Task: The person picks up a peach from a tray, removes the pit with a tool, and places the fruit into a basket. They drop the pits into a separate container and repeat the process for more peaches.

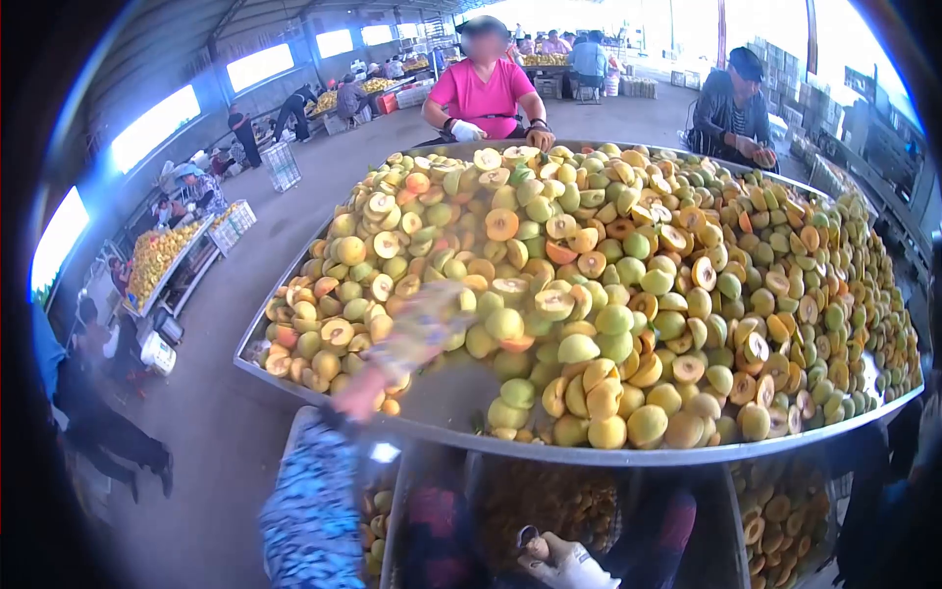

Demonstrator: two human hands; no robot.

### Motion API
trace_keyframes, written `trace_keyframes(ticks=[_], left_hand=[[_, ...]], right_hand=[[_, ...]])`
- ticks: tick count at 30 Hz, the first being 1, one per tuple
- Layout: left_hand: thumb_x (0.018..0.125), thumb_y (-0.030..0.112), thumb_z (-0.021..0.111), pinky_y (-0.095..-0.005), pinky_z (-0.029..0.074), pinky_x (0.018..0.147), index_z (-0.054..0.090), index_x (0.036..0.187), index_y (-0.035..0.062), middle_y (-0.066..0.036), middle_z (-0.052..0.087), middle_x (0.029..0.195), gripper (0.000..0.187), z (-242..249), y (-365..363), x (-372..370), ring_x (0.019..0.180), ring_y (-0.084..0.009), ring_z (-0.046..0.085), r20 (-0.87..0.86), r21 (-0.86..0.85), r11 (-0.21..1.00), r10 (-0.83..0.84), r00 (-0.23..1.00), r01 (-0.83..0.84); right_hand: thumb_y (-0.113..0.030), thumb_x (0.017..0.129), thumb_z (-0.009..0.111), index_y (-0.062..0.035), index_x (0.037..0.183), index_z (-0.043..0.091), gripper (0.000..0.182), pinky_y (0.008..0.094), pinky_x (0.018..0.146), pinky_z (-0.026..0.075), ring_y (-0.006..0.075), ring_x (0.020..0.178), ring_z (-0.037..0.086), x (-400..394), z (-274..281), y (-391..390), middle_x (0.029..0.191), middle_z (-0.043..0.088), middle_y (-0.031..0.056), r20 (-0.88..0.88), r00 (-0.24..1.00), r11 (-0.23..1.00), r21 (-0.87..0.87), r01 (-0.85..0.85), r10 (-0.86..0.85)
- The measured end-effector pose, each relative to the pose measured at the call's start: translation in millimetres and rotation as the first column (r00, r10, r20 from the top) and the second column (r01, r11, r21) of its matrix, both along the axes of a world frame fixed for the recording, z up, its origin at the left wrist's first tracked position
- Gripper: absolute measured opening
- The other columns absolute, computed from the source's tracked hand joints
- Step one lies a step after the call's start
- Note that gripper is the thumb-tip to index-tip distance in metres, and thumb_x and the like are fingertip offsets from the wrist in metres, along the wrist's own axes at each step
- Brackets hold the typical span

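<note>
My left hand (422,329), in a patterned glove with a blue patterned sleeve (312,496) behind it, stretches over the near left of a metal-rimmed table. Motion blurs its fingers, which overlap the heap of yellow-green peaches (613,319). Many of the fruits are halved, with pits or hollows showing. Below the table's near rim (589,455), at my lap, my right hand (574,564) wears a white glove. Its fingers curl around a small, round, dark-edged thing (531,540), whose kind I cannot tell.
Under the table are bins of halved fruit (780,520). Across the heap sits a person in a pink top (486,93); another in dark clothes (736,108) is at the far right. A white bucket (157,353) and more fruit tables (162,260) stand to the left.
</note>
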State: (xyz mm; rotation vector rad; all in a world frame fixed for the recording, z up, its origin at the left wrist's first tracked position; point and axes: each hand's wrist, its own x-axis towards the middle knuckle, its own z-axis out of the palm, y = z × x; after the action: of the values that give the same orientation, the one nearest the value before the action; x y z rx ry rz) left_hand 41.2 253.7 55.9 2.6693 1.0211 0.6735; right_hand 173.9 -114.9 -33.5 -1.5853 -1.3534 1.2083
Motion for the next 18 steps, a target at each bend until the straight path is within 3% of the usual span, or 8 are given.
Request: trace_keyframes(ticks=[2,4,6,7,11,12,14,18], left_hand=[[0.094,0.037,0.059,-0.0411,0.039,0.108,0.058,0.128,0.0056,-0.017,0.058,0.132,0.046,-40.2,15.3,69.4,0.124,-0.0308,0.054,0.095,-0.020,0.989,-0.142,0.985,0.145],[0.094,0.029,0.054,-0.0428,0.043,0.103,0.064,0.116,0.0035,-0.018,0.062,0.123,0.035,-12.3,-17.0,119.5,0.117,-0.0334,0.058,-0.503,-0.054,0.994,0.057,0.863,-0.097],[0.092,0.028,0.057,-0.0467,0.045,0.096,0.064,0.106,0.0049,-0.016,0.066,0.112,0.029,-65.6,-14.0,107.8,0.106,-0.0348,0.061,-0.171,0.179,0.978,0.134,0.976,-0.103],[0.092,0.028,0.057,-0.0467,0.045,0.096,0.064,0.106,0.0049,-0.016,0.066,0.112,0.029,-80.9,-9.0,96.5,0.106,-0.0348,0.061,-0.179,0.188,0.977,0.138,0.974,-0.104],[0.088,0.031,0.062,-0.0458,0.046,0.092,0.062,0.112,0.0074,-0.014,0.064,0.113,0.034,-104.2,-20.7,17.6,0.107,-0.0339,0.059,-0.073,-0.193,0.973,0.114,0.991,-0.126],[0.088,0.031,0.062,-0.0458,0.046,0.092,0.062,0.112,0.0074,-0.014,0.064,0.113,0.034,-107.5,-34.2,0.2,0.107,-0.0339,0.059,-0.081,-0.188,0.973,0.121,0.989,-0.135],[0.085,0.034,0.065,-0.0471,0.042,0.100,0.060,0.121,0.0076,-0.021,0.057,0.122,0.045,-109.9,-56.2,-27.4,0.115,-0.0385,0.053,-0.439,0.041,0.997,0.077,0.895,-0.066],[0.081,0.037,0.070,-0.0459,0.041,0.101,0.060,0.122,0.0058,-0.022,0.056,0.124,0.052,-104.3,-47.6,-41.3,0.117,-0.0372,0.052,-0.397,-0.174,0.984,-0.027,0.917,-0.047]], right_hand=[[-0.024,0.092,0.061,-0.0039,0.104,0.060,0.024,0.0463,0.068,0.049,0.0429,0.081,0.063,6.9,-4.0,2.8,0.090,0.065,0.0231,-0.055,0.998,0.998,-0.038,0.041,-0.043],[-0.021,0.091,0.062,-0.0041,0.104,0.060,0.021,0.0452,0.065,0.050,0.0420,0.080,0.064,14.3,-17.6,2.1,0.089,0.065,0.0232,-0.097,0.991,0.987,-0.138,0.077,-0.091],[-0.018,0.091,0.063,-0.0038,0.104,0.060,0.020,0.0445,0.065,0.050,0.0409,0.077,0.064,17.1,-32.0,0.8,0.086,0.065,0.0232,-0.067,0.992,0.994,-0.043,0.104,-0.106],[-0.018,0.091,0.063,-0.0036,0.104,0.060,0.020,0.0442,0.065,0.050,0.0402,0.077,0.064,16.4,-48.1,-1.0,0.086,0.065,0.0230,-0.065,0.991,0.993,-0.042,0.114,-0.117],[-0.018,0.090,0.063,-0.0029,0.110,0.059,0.026,0.0434,0.067,0.051,0.0398,0.078,0.065,11.1,-54.0,3.7,0.087,0.066,0.0223,-0.063,0.995,0.997,-0.001,0.082,-0.082],[-0.018,0.089,0.064,-0.0028,0.112,0.059,0.028,0.0432,0.067,0.051,0.0399,0.079,0.065,10.4,-50.4,4.6,0.087,0.066,0.0219,-0.045,0.998,0.999,0.006,0.053,-0.053],[-0.017,0.090,0.063,-0.0022,0.114,0.058,0.029,0.0412,0.066,0.051,0.0375,0.077,0.064,10.3,-44.0,8.4,0.089,0.065,0.0206,-0.126,0.992,0.998,-0.049,-0.026,0.020],[-0.014,0.092,0.060,-0.0021,0.114,0.057,0.025,0.0368,0.067,0.051,0.0260,0.079,0.064,5.3,-38.7,5.8,0.091,0.065,0.0134,-0.071,0.997,0.999,0.008,-0.035,0.035]])
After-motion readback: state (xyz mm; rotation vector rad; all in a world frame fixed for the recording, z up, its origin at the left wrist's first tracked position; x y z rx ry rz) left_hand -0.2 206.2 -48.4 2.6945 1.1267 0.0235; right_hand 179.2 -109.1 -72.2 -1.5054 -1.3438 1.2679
